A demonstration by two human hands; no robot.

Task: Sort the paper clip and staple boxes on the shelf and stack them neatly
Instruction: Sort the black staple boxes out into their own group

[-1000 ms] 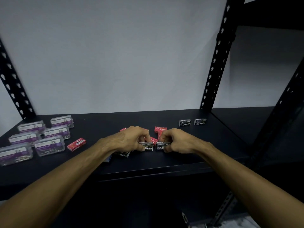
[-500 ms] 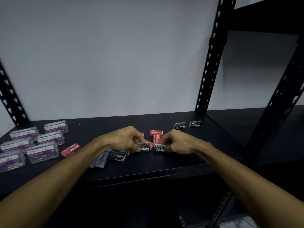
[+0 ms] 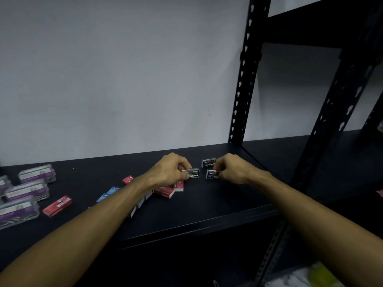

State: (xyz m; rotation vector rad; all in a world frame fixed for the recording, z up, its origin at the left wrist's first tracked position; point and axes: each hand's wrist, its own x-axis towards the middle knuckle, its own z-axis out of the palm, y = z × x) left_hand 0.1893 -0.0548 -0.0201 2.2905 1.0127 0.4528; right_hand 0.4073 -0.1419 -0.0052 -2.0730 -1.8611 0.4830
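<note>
Staple boxes sit on the shelf (image 3: 217, 206). Left hand (image 3: 170, 169) pinches one black box (image 3: 193, 174); right hand (image 3: 232, 168), at 3 o'clock, pinches another (image 3: 211, 174)

The scene is dim and bluish, with soft light from above that leaves the wall (image 3: 124, 79) evenly grey. The black shelf (image 3: 207, 204) swallows detail; below its front edge all is near black. Wide-angle bending curves the uprights (image 3: 246, 79) at the right. Print on boxes (image 3: 193, 175) at the fingers is slightly blurred.

Single head-worn wide-angle view, facing forward and down, close over a black shelf (image 3: 207, 208), wall behind
</note>
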